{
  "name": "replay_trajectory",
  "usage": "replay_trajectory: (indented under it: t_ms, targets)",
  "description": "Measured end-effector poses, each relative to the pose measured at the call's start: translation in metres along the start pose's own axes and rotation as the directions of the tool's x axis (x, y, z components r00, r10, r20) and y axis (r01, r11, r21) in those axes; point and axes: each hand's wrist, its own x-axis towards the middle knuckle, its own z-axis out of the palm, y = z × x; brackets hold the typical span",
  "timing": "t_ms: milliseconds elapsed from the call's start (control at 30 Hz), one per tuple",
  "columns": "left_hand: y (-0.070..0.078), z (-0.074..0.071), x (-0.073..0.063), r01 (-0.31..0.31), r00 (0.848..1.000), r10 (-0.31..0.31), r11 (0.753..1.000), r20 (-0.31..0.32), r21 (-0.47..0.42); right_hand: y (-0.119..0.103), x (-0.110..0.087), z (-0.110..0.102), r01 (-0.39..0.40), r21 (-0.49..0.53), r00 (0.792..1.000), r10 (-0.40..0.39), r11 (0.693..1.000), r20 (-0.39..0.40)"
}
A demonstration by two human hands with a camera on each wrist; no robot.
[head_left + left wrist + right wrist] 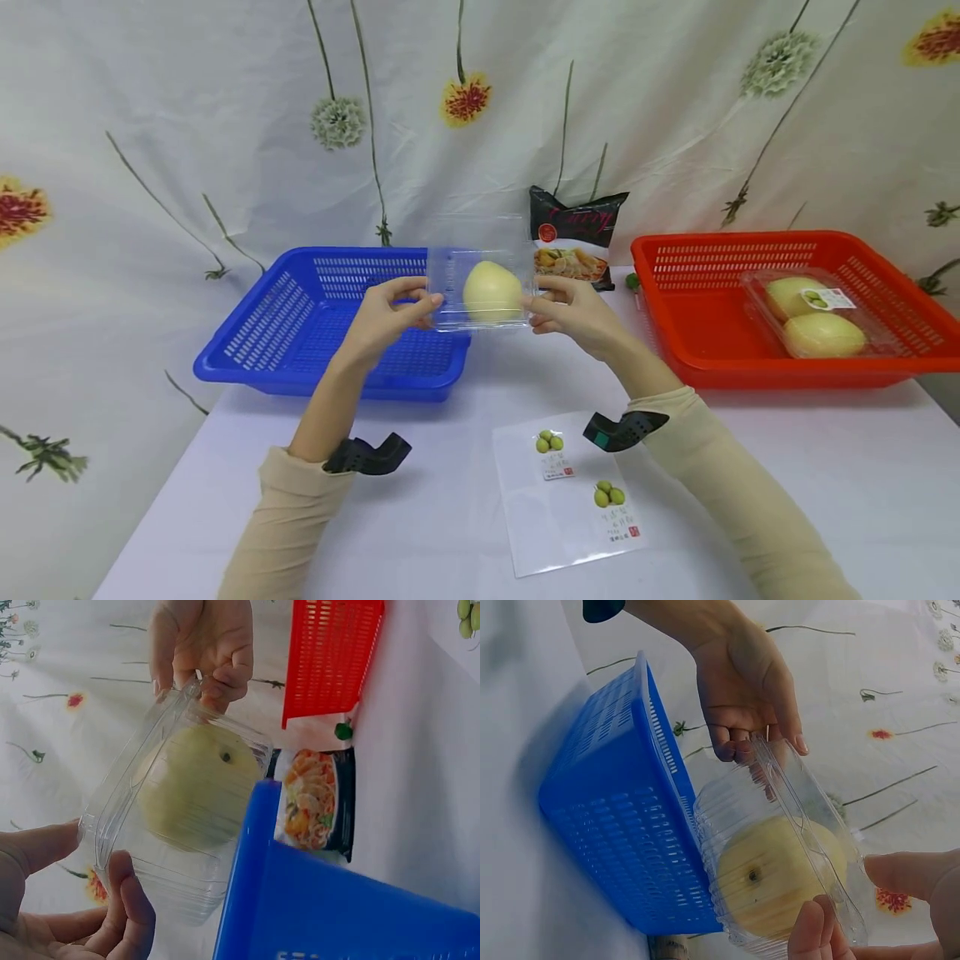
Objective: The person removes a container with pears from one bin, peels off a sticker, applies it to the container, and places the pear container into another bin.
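Observation:
My left hand (386, 318) and right hand (577, 315) hold up a clear plastic box (448, 283) between them, pinching its opposite ends between thumb and fingers. One pale yellow, pear-like fruit (491, 292) sits inside, nearer the right hand. In the left wrist view the fruit (195, 787) shows a dark spot through the plastic, and the right hand (214, 645) grips the far end of the rim. The right wrist view has the ribbed box (724, 802) tilted, with the left hand (742, 682) at its far end.
A blue basket (247, 333) stands behind the left hand. On the right, a red basket (675, 279) holds another clear box with two pale fruits (821, 333). A dark food packet (573, 242) leans at the back. Below my hands lies a sheet with two fruit stickers (540, 517).

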Motion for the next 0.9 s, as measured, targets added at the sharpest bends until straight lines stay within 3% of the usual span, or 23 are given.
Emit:
replay_trajectory:
  t_ms: [200, 400, 733, 900]
  targets:
    - [0.005, 0.022, 0.007, -0.008, 0.999, 0.012, 0.995, 0.042, -0.104, 0.004, -0.012, -0.019, 0.007, -0.013, 1.000, -0.007, 1.000, -0.021]
    - [0.006, 0.044, 0.013, 0.008, 0.999, 0.000, 0.988, 0.052, -0.151, 0.007, -0.023, -0.035, -0.022, -0.055, 0.999, 0.020, 0.998, -0.044]
    - [0.006, 0.076, 0.016, 0.066, 0.996, -0.062, 0.996, 0.066, -0.059, 0.022, -0.034, -0.050, -0.068, -0.106, 0.995, 0.059, 0.992, -0.084]
    - [0.004, 0.089, 0.015, 0.060, 0.996, -0.060, 0.998, 0.062, -0.003, 0.028, -0.037, -0.054, -0.083, -0.129, 0.993, 0.071, 0.988, -0.090]
